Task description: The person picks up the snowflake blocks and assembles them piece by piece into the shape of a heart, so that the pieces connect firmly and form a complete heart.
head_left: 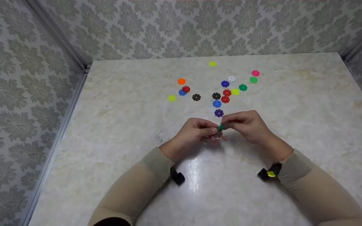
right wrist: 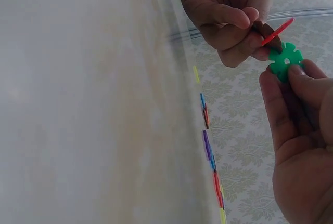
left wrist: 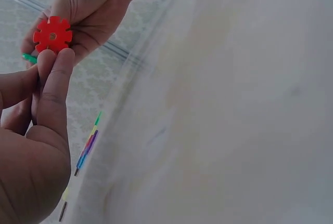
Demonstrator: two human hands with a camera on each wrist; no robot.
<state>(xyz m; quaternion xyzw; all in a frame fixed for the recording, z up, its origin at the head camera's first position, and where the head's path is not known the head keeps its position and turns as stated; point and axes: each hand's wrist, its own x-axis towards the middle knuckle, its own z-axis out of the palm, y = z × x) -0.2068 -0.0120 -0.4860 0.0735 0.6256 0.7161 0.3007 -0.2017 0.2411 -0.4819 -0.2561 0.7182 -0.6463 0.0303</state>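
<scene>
Both hands meet over the near middle of the table around small notched plastic discs. My left hand (head_left: 200,130) pinches a brown disc (head_left: 219,134) between thumb and fingers. A red disc (left wrist: 62,33) stands crosswise on the brown one, face-on in the left wrist view and edge-on in the right wrist view. Between thumb and fingertips, my right hand (head_left: 247,125) pinches a green disc (right wrist: 294,56), its edge right at the brown disc's rim. The left fingers partly hide the brown disc.
Several loose notched discs lie flat beyond the hands, among them a purple disc (head_left: 219,113), a blue disc (head_left: 217,104), a black disc (head_left: 196,97) and an orange disc (head_left: 181,81). A yellow disc (head_left: 212,64) lies near the table's back edge, with patterned walls behind.
</scene>
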